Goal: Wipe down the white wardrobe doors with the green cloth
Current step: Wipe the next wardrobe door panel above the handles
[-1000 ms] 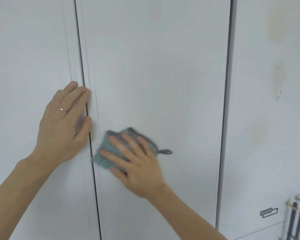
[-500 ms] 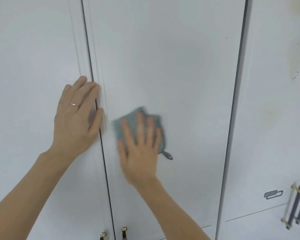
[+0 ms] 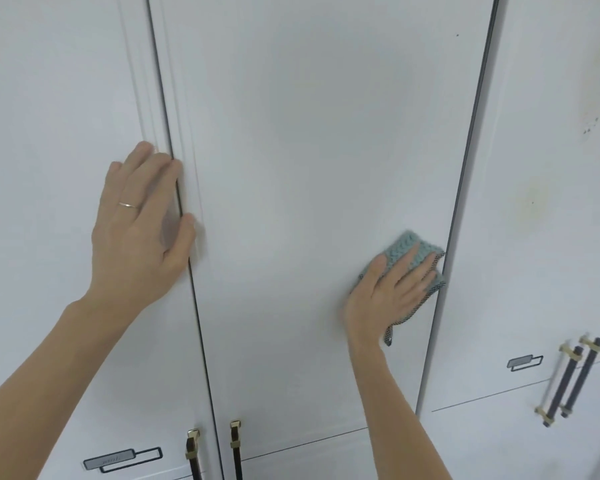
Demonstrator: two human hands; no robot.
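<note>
Right hand flat, fingers straight, pressing green cloth against middle wardrobe door, just beside door's right edge seam; cloth's loop dangles below palm; left hand flat, fingers extended, holding nothing, resting on left door with fingertips at seam; ring on one finger; dark handles with gold ends low between doors; right door stained, speckled

No legible txt (door label blurred).
</note>
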